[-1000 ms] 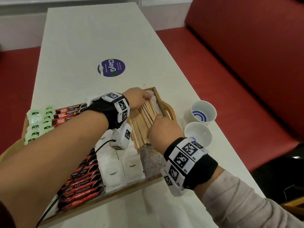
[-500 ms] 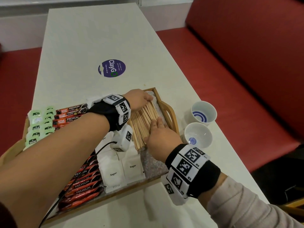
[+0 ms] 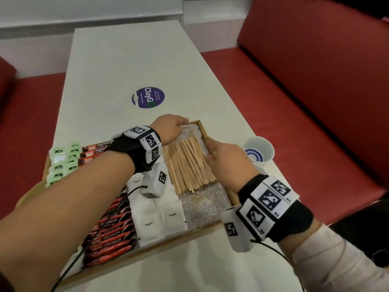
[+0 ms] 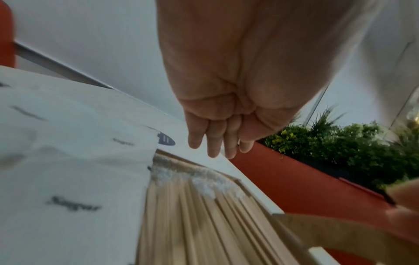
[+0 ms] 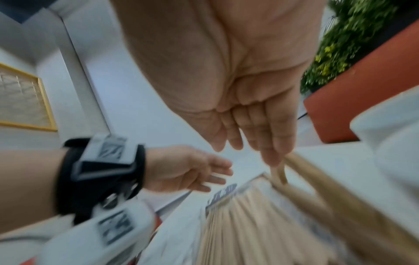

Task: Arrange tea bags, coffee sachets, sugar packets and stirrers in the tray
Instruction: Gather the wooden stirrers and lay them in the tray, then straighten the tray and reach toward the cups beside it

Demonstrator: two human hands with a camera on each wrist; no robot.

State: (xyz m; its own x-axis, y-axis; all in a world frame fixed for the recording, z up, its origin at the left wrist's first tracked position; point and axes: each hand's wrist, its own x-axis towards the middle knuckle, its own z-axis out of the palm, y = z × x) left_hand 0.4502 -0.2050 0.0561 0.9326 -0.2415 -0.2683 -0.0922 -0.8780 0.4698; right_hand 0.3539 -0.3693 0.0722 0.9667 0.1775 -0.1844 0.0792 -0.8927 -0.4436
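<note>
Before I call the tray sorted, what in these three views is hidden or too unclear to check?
- Second cup: head view, mostly hidden behind the right hand.
- Sugar packets: head view, upper ones covered by the left wrist camera.
- Coffee sachets: head view, the left forearm cuts the row, so no count.
- Tea bags: head view, print too small to read.
- Stirrers: right wrist view, motion-blurred; contact with the right fingertips unclear.

On the surface (image 3: 117, 66) sits the tray (image 3: 202, 131); inside it, from left to right, lie the tea bags (image 3: 63, 163), the coffee sachets (image 3: 113, 230), the sugar packets (image 3: 160, 220) and the stirrers (image 3: 189, 163). Two cups (image 3: 259, 152) stand on the surface just right of the tray, and a round sticker (image 3: 148, 97) lies behind it.
</note>
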